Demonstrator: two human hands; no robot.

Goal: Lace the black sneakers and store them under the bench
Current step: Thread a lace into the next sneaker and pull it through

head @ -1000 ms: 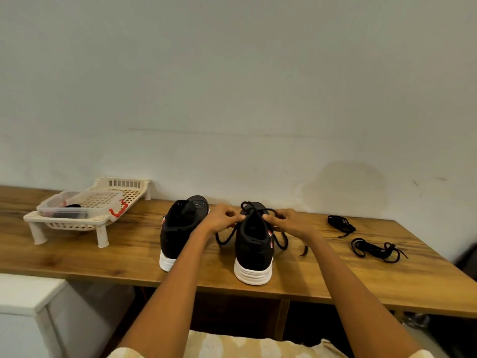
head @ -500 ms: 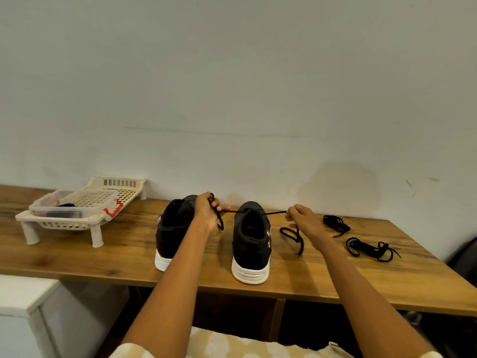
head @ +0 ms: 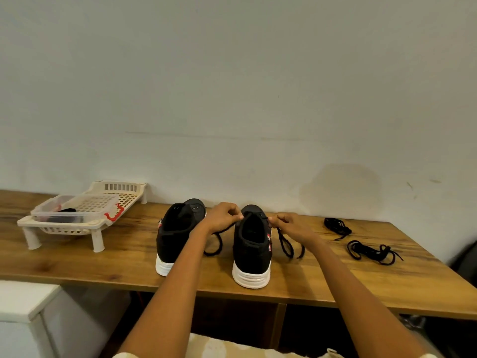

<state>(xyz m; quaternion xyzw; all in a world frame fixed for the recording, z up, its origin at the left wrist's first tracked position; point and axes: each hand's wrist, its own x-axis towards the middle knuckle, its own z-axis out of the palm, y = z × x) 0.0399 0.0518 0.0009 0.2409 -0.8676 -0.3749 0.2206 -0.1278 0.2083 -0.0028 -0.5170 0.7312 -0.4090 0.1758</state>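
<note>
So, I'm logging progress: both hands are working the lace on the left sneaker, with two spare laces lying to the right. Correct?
Not quite. The head view shows the left hand and right hand pinching the lace on the right sneaker, not the left sneaker. The two spare laces do lie to the right.

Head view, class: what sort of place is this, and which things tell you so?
Probably a home entryway or utility corner: a wooden bench against a plain wall, sneakers being laced, and a plastic rack.
</note>
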